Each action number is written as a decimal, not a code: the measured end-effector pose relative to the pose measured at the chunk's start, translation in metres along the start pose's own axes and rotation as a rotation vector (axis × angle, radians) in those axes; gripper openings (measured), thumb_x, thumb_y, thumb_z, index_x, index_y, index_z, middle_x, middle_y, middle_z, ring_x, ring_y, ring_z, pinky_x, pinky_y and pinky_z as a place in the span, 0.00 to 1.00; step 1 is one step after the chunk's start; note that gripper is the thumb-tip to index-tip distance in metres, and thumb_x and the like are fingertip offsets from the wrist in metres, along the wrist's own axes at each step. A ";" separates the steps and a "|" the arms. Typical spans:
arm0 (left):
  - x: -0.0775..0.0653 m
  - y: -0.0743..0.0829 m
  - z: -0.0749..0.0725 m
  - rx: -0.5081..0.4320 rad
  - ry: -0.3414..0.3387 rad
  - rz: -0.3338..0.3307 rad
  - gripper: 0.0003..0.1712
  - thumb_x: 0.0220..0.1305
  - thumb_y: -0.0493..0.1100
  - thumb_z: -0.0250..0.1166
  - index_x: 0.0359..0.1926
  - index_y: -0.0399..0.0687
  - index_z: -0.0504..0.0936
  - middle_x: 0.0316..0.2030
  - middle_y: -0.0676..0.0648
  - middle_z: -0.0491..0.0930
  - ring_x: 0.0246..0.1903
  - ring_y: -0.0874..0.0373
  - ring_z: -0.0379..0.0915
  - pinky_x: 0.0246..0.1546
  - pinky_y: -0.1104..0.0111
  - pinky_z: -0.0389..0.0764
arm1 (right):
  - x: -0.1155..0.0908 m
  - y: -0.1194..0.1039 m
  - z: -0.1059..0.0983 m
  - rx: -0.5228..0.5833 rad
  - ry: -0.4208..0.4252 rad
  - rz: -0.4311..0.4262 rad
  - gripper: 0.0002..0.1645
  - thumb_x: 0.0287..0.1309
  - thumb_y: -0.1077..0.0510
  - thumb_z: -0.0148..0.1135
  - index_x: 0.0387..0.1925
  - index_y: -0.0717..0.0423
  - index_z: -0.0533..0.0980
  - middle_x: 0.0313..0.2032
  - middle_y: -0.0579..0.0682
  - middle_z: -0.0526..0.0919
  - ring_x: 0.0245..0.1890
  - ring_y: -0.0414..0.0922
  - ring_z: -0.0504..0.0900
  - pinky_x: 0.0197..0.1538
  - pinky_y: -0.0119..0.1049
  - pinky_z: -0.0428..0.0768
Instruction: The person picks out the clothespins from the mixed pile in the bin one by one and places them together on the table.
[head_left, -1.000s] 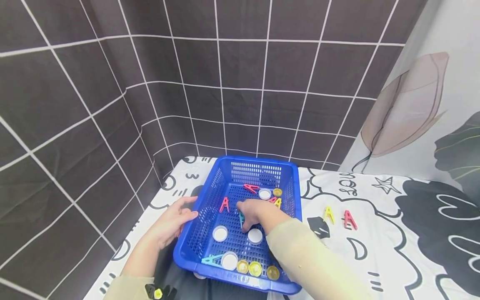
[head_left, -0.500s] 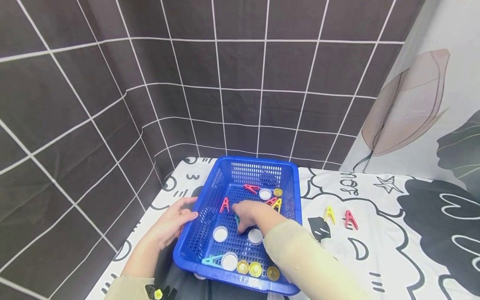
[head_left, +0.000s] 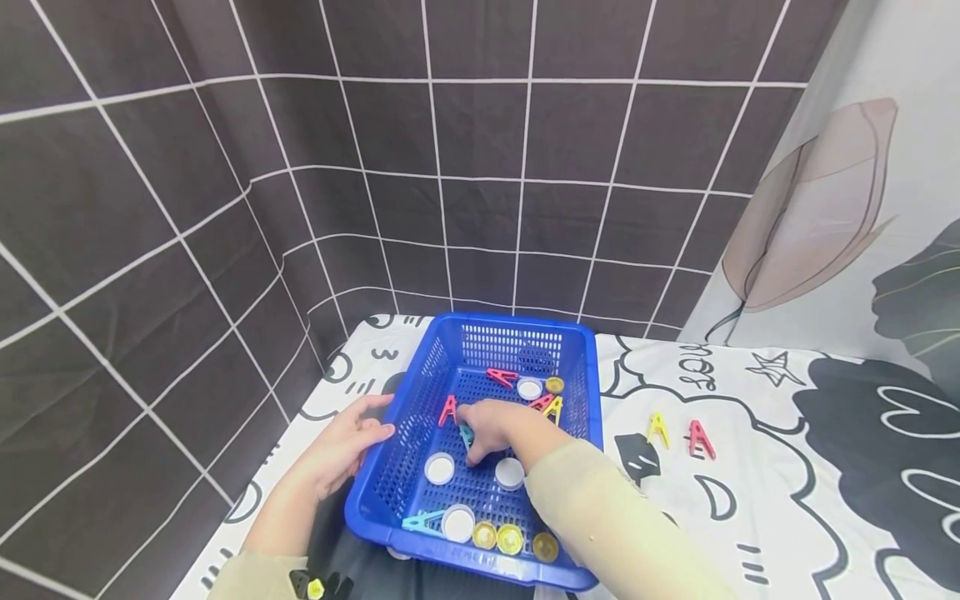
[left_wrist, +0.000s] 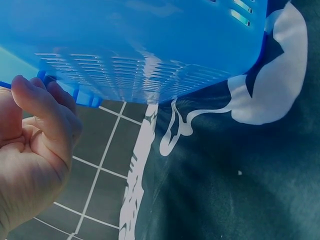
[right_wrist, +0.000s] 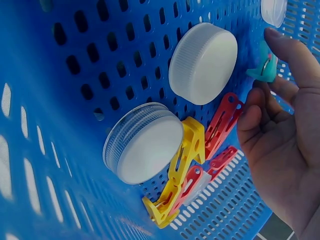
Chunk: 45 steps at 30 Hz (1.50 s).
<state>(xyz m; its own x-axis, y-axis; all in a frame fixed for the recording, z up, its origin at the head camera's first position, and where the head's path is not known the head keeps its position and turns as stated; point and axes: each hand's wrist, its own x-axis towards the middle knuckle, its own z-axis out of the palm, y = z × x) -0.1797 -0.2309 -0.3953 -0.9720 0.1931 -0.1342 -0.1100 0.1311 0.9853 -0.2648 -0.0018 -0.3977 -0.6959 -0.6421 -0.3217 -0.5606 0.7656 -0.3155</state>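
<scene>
Pinching the teal clip (right_wrist: 271,71) in the right hand (head_left: 491,427), low inside the blue basket (head_left: 517,322).
Red clip (head_left: 447,409) is lying just left of the grip, so a narrow pinch seems best; farther left, the left hand (head_left: 347,442) is touching the basket, its hold unclear.

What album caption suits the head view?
Right hand holds a teal clip in a blue basket; left hand at its rim.
</scene>
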 end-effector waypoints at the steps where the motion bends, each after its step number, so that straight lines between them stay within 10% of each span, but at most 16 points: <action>1: 0.000 0.000 0.000 -0.003 -0.001 0.000 0.35 0.64 0.38 0.58 0.68 0.38 0.53 0.27 0.44 0.77 0.23 0.54 0.78 0.23 0.64 0.81 | 0.000 0.000 0.000 0.003 0.002 0.000 0.36 0.42 0.47 0.74 0.55 0.49 0.72 0.44 0.46 0.79 0.50 0.45 0.75 0.58 0.42 0.71; 45: -0.004 -0.001 0.001 -0.009 -0.007 -0.004 0.36 0.66 0.40 0.57 0.69 0.39 0.51 0.34 0.39 0.80 0.33 0.46 0.80 0.34 0.53 0.82 | -0.036 0.009 -0.069 0.161 0.134 -0.009 0.39 0.46 0.50 0.70 0.60 0.56 0.68 0.47 0.49 0.77 0.47 0.46 0.75 0.53 0.43 0.74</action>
<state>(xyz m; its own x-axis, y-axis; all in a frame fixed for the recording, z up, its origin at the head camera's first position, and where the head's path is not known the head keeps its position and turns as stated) -0.1757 -0.2311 -0.3958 -0.9700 0.1997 -0.1384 -0.1154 0.1226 0.9857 -0.2754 0.0309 -0.3268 -0.7507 -0.6297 -0.1998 -0.4956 0.7368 -0.4599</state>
